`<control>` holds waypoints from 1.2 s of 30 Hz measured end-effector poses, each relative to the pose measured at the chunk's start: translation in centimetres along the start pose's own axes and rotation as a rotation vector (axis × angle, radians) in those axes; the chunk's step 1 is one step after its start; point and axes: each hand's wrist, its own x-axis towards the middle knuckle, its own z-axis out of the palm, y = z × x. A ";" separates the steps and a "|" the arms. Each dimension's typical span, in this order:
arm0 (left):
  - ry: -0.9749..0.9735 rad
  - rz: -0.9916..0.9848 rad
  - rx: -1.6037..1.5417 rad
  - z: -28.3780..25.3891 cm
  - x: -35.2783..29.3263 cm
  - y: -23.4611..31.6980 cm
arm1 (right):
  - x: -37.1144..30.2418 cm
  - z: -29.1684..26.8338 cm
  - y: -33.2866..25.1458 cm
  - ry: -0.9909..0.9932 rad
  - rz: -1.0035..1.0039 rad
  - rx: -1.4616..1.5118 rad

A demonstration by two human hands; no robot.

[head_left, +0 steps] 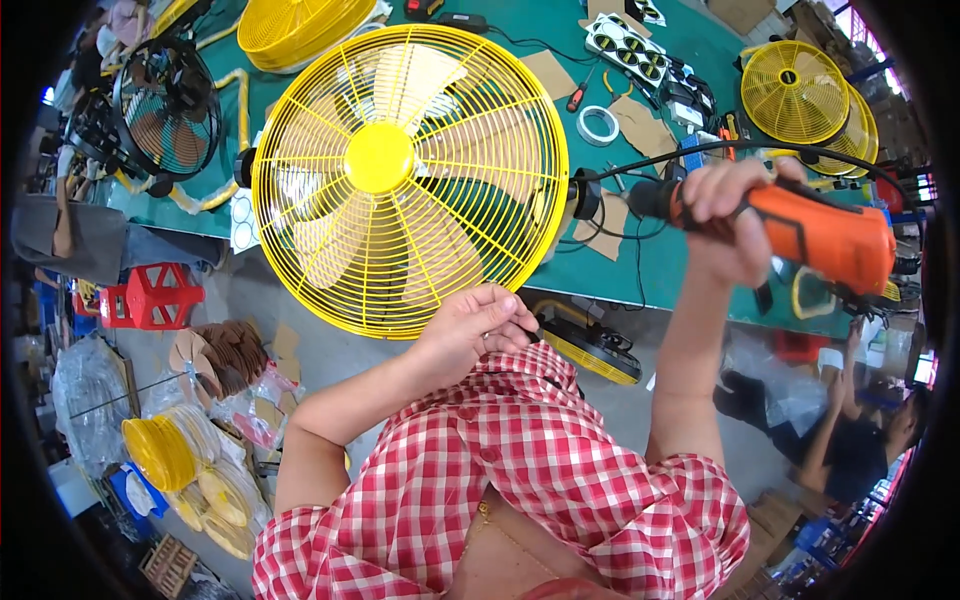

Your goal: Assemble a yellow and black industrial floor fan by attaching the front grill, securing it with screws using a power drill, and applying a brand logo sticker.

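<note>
A large yellow-caged fan [379, 158] stands upright at the edge of the green table, its pale blades showing behind the wire grille. My right hand [735, 205] is wrapped round an orange and black power screwdriver [825, 235], its black nose pointing left. That nose faces a black knob [586, 194] on the cage's right side; whether its bit touches the knob I cannot tell. Just below the cage's lower rim, my left hand [485, 325] is closed with fingers curled together. A small dark thing shows at its fingertips, too little to name.
Cables, a tape roll [598, 125], a red-handled screwdriver [577, 97] and cardboard pieces lie on the table [520, 230]. More yellow fans [795, 92] stand right, a black fan [166, 108] left. A red stool [160, 295] is on the floor. Another person [860, 440] works at right.
</note>
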 end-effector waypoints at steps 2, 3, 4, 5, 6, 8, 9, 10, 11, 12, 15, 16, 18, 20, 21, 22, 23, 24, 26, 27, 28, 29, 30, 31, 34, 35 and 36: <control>0.067 0.006 -0.011 0.6 0.5 0.9 | 1.2 -1.8 -0.4 0.079 -0.022 -0.045; 0.026 -0.019 -0.121 0.3 0.9 1.3 | 1.4 -2.0 -0.8 0.130 -0.017 -0.066; -0.013 -0.040 -0.234 0.4 1.2 1.6 | 1.4 -2.0 -0.8 0.129 -0.022 -0.056; 0.011 -0.024 -0.224 0.8 1.5 2.0 | 1.4 -1.9 -0.7 0.145 -0.014 -0.001; 0.016 -0.017 -0.220 1.5 1.7 2.4 | 1.4 -1.8 -0.6 0.161 -0.006 0.055; 0.127 0.004 -0.065 3.1 1.9 3.5 | 1.2 -1.1 -0.7 0.180 0.040 0.118; 0.078 0.043 -0.051 3.4 2.1 3.9 | 1.1 -0.7 -0.8 0.188 0.061 0.157; 0.081 0.047 -0.047 3.8 2.4 4.2 | 1.2 -0.4 -0.8 0.193 0.081 0.197; 0.130 0.073 -0.038 4.3 2.9 4.5 | 1.2 0.0 -0.8 0.187 0.090 0.262; 0.177 0.098 -0.029 4.6 3.2 4.7 | 1.1 0.3 -0.8 0.191 0.109 0.310; 0.093 0.099 -0.067 3.7 3.5 4.8 | 1.2 1.1 -0.7 0.148 0.123 0.396; 0.006 0.102 -0.105 3.3 3.8 4.6 | 1.2 1.1 -0.7 0.123 0.137 0.428; -0.002 0.109 -0.119 3.4 4.3 4.4 | 1.2 1.0 -0.6 0.099 0.152 0.462; 0.114 0.121 -0.093 3.7 4.8 4.2 | 1.3 0.8 -0.5 0.089 0.180 0.457; 0.155 0.119 -0.085 4.0 4.8 4.3 | 1.3 0.7 -0.3 0.088 0.183 0.477; 0.158 0.117 -0.086 4.1 4.8 4.2 | 1.5 0.8 -0.5 0.091 0.185 0.478; 0.123 0.139 -0.098 4.1 4.7 4.0 | 1.6 0.9 -0.6 0.095 0.190 0.481; 0.089 0.160 -0.110 4.1 4.7 4.0 | 1.7 1.0 -0.6 0.099 0.195 0.484; 0.099 0.155 -0.106 4.4 4.7 4.1 | 2.0 1.0 -0.8 0.103 0.198 0.482; 0.110 0.162 -0.090 4.8 4.8 4.2 | 2.1 0.9 -0.9 0.105 0.199 0.481; 0.123 0.167 -0.074 5.1 4.7 4.3 | 2.2 0.9 -0.9 0.111 0.200 0.479; 0.123 0.161 -0.073 5.3 4.6 4.4 | 2.3 0.8 -0.9 0.086 0.201 0.485; 0.147 0.170 -0.026 5.5 4.6 4.5 | 2.4 0.7 -0.9 0.063 0.201 0.491; 0.170 0.182 0.021 5.7 4.7 4.5 | 2.5 0.5 -0.9 0.066 0.201 0.488; 0.164 0.186 0.163 5.9 5.0 4.9 | 2.5 0.0 -1.0 -0.004 0.206 0.492; 0.163 0.181 0.163 6.0 5.1 5.3 | 2.3 0.1 -1.2 0.008 0.198 0.483; 0.159 0.136 0.223 6.2 5.4 6.0 | 2.2 0.1 -1.3 0.019 0.190 0.473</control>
